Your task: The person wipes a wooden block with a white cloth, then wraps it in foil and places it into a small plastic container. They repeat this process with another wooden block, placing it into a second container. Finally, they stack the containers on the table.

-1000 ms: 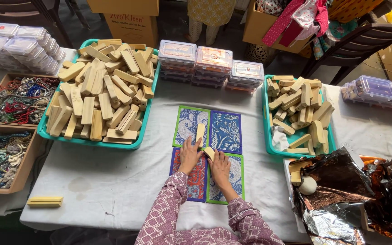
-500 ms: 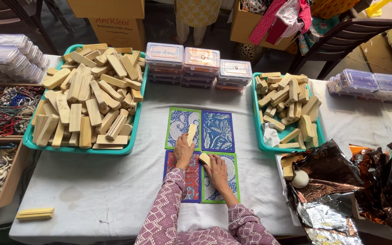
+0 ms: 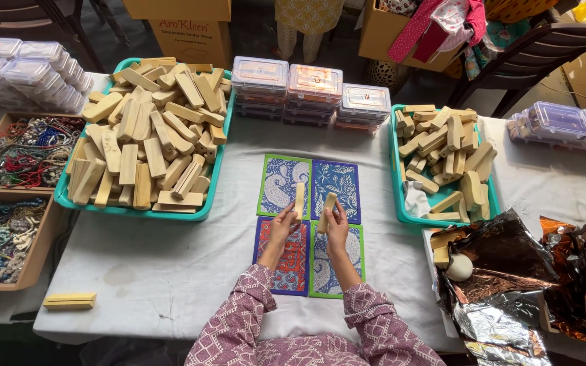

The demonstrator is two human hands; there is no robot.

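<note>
My left hand holds a pale wooden stick upright over the patterned cloth squares in the middle of the white-covered table. My right hand grips a second wooden stick, tilted, close beside the first. Both hands hover just above the blue, red and green printed squares. My sleeves are purple with a white pattern.
A large teal tray heaped with wooden sticks sits at left, a smaller teal tray with sticks at right. Stacked clear plastic boxes stand behind. Cardboard boxes of beads lie far left; crinkled foil lies right. One block rests near the front edge.
Both hands have lifted off the cloth squares. The left now holds a stick upright and the right holds one raised beside it.
</note>
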